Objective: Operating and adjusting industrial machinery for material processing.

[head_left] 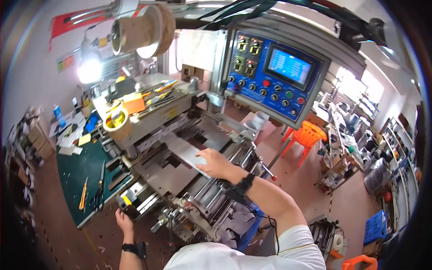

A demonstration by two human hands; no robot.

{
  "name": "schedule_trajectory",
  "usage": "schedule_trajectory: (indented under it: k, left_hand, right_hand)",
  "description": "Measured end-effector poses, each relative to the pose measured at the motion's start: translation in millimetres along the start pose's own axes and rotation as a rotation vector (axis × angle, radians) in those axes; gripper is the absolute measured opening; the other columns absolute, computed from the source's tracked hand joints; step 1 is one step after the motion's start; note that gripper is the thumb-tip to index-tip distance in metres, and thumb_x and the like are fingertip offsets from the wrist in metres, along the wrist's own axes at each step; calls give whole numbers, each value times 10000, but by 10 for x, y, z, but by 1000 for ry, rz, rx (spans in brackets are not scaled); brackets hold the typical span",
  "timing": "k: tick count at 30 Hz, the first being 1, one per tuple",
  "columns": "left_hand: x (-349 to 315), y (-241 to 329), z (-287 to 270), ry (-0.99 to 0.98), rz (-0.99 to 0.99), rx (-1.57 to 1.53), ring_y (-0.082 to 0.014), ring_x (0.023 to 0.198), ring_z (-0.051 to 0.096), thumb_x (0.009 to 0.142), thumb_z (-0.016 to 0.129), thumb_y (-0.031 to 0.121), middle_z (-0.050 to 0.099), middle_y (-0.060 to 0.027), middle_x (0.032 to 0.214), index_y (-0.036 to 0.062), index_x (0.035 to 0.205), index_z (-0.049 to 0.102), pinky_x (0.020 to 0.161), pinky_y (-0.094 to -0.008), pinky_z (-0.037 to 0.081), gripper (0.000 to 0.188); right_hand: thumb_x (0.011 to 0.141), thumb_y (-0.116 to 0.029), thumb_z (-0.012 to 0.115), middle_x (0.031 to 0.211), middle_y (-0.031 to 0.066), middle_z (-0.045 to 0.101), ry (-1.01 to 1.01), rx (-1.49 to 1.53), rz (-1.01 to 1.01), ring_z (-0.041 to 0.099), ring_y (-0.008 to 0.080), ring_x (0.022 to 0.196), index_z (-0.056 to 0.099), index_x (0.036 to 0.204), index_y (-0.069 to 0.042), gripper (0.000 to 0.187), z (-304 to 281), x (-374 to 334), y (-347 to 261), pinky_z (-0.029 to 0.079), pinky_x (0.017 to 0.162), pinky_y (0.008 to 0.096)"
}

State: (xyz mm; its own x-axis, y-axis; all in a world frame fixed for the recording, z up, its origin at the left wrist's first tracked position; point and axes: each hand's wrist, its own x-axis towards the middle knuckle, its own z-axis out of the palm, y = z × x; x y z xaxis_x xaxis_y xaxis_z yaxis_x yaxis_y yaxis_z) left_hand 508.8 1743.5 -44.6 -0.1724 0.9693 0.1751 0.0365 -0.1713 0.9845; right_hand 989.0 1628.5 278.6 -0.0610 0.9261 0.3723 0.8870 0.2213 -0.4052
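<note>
Our right hand (217, 164) has its fingers on the pale strip (181, 150), which lies over the machine bed (167, 179); our left hand (124, 222) is at the black block (131, 213). We cannot tell whether either actually grips.

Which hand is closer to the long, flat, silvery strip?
The right hand: it is at the near end of the strip. The left hand is farther away, down by the near left corner of the machine.
</note>
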Motion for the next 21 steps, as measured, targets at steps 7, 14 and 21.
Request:
schedule_trajectory:
  k: [7, 14, 21]
  left_hand:
    - [-21, 20, 33, -63, -107, -81, -179, 988, 660, 970, 507, 23, 668, -119, 1097, -39, 1292, 519, 890, -299, 511, 328]
    - [-142, 269, 186, 49, 123, 183, -244, 1113, 640, 932, 433, -43, 646, -157, 1168, -40, 1275, 543, 987, -362, 483, 361]
    - [-256, 529, 239, 87, 64, 135, -225, 1107, 664, 964, 544, 64, 665, -149, 1196, -25, 1278, 551, 940, -325, 508, 326]
  right_hand:
    - [873, -352, 642, 1156, 184, 637, -24, -152, 101, 562, 369, 1146, 671, 1143, -66, 395, 125, -107, -65, 443, 994, 472]
    - [868, -344, 606, 1054, 164, 664, -72, -167, 66, 609, 372, 1057, 678, 1037, -57, 340, 66, -32, -27, 484, 894, 494]
    - [880, -278, 615, 1043, 185, 661, -62, -83, 25, 621, 390, 1016, 660, 1027, -22, 299, 99, 69, -59, 500, 876, 468]
